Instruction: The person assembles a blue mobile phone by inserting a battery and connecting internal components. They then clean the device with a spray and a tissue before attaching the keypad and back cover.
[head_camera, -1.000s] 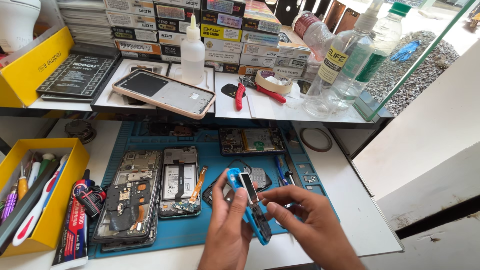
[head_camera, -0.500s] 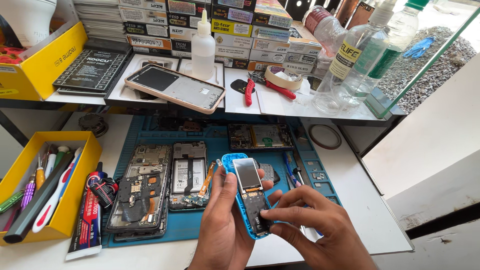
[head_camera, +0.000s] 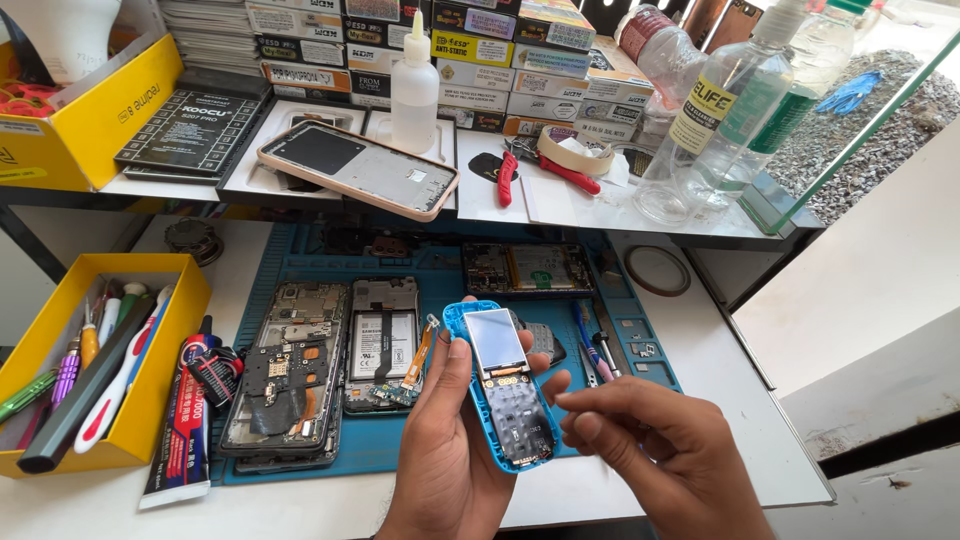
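Note:
My left hand (head_camera: 445, 445) holds a small blue keypad phone (head_camera: 500, 385) upright over the blue work mat (head_camera: 440, 270). The phone's front cover is off, so its little screen and bare keypad board show. My thumb lies along the phone's left edge. My right hand (head_camera: 650, 450) is beside the phone's lower right edge, with its fingertips pinched together right by the frame. I cannot tell whether they hold a small part.
Two opened smartphones (head_camera: 300, 370) and a circuit board (head_camera: 525, 268) lie on the mat. A yellow tool box (head_camera: 100, 360) and a glue tube (head_camera: 180, 420) are at the left. The shelf holds a phone frame (head_camera: 360, 170), a dropper bottle (head_camera: 414, 85), red pliers (head_camera: 540, 170), tape and clear bottles (head_camera: 700, 120).
The blue phone has turned from edge-on to face-up and risen upright in my left hand. My right hand has slid from over its keypad to its lower right side.

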